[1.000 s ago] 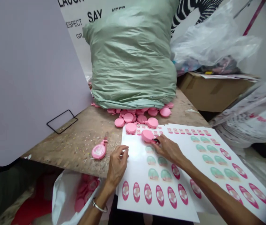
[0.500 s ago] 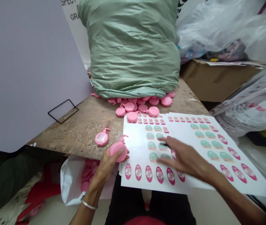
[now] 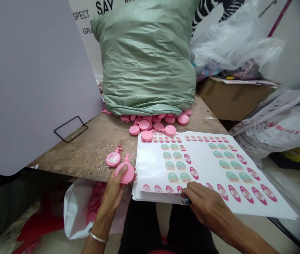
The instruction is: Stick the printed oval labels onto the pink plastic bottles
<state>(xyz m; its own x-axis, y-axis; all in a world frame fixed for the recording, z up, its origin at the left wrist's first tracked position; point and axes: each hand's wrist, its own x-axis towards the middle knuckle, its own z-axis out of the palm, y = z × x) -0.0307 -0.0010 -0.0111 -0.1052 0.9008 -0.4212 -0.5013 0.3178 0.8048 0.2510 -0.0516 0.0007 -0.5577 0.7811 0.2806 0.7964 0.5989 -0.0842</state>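
head view | worn on person's head | faces forward, down | near, above table [image 3: 86, 151]

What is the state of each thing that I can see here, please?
Left hand: closed on pink bottle
Pink bottle: visible face without sticker
Neighbouring bottle: lying flat, sticker on
Right hand: closed on small dark object
Left sticker sheet: near edge seems curled
Green bag: standing, bulging
White bag: open, holding bottles
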